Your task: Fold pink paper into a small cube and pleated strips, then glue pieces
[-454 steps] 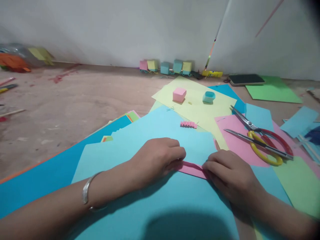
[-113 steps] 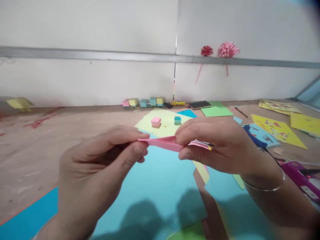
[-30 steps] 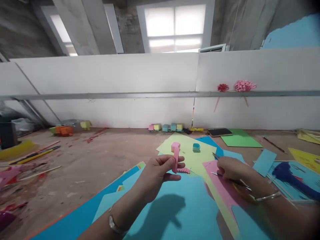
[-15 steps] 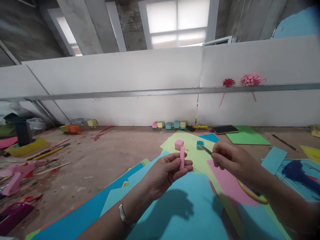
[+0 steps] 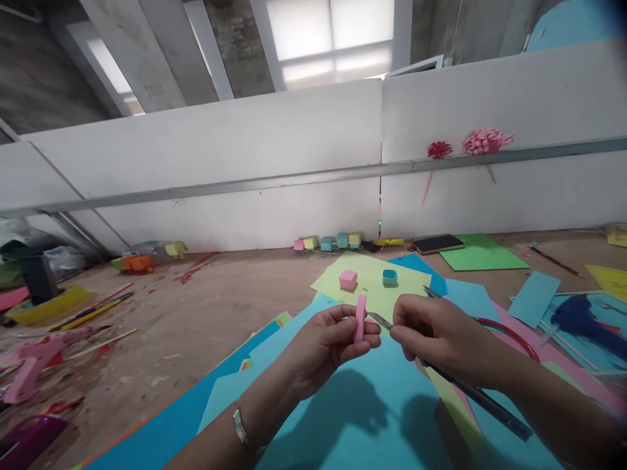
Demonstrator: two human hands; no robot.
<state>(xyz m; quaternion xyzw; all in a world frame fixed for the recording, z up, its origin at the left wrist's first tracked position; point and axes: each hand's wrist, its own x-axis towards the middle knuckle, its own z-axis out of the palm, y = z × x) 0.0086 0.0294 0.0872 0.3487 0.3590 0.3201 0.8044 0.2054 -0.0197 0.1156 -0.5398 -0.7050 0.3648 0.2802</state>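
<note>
My left hand (image 5: 323,343) pinches a small folded piece of pink paper (image 5: 361,318), held upright between thumb and fingers above the sheets. My right hand (image 5: 435,333) is closed around a craft knife (image 5: 482,398); its dark handle runs back beneath the wrist. The blade points left, its tip close beside the pink piece; whether they touch I cannot tell. Beyond the hands, a pink paper block (image 5: 348,281) and a small open teal paper box (image 5: 390,277) rest on a pale yellow sheet (image 5: 328,277). Scissors with a red handle (image 5: 514,335) lie partly hidden behind my right hand.
Coloured sheets, including light blue paper (image 5: 343,431), spread beneath my hands. Small paper blocks (image 5: 326,243) line the wall beside a phone (image 5: 437,244). To the left are a pink glue gun (image 5: 34,365) and yellow tape (image 5: 53,307); a blue glue gun (image 5: 588,326) lies right.
My right hand has brought the knife blade from near the teal box down and left to the pink piece. The red scissors handle now shows. The view has tilted slightly.
</note>
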